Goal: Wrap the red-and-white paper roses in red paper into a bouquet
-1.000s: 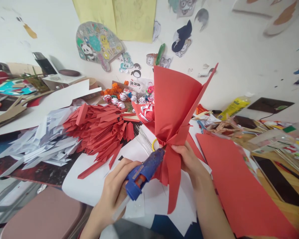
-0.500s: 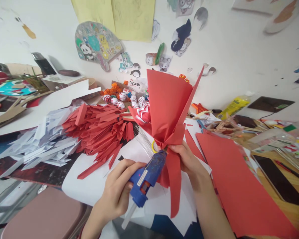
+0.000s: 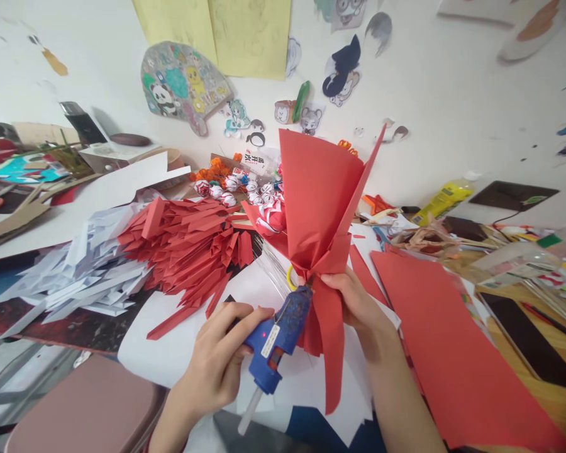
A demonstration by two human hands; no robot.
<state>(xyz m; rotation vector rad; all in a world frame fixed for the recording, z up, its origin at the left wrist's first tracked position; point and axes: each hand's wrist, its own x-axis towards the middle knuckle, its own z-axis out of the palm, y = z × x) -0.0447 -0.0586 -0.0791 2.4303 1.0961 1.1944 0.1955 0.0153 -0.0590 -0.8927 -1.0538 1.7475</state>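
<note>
My left hand (image 3: 221, 352) is closed around the handle of a blue hot glue gun (image 3: 283, 330). A clear glue stick (image 3: 249, 409) pokes out of its rear end. The gun's nozzle end meets the gathered waist of a red paper bouquet wrap (image 3: 316, 195), though the exact contact spot is hidden. My right hand (image 3: 358, 302) grips that wrap at the waist, thumb on the front and fingers mostly behind the paper. Below the waist, red paper tails (image 3: 332, 358) hang down. Beside the nozzle shows part of a yellow ring (image 3: 291, 277).
Left lie piles of folded red paper strips (image 3: 188, 245) and white paper strips (image 3: 89, 264). Red and white paper flowers (image 3: 231, 184) sit behind. A large red sheet (image 3: 448, 340), a phone (image 3: 532, 340) and a yellow bottle (image 3: 446, 201) are on the right. A stool (image 3: 89, 409) stands lower left.
The glue gun has tilted slightly more upright, its rear end and glue stick shifting a little to the right. My right hand and the red wrap have stayed nearly still.
</note>
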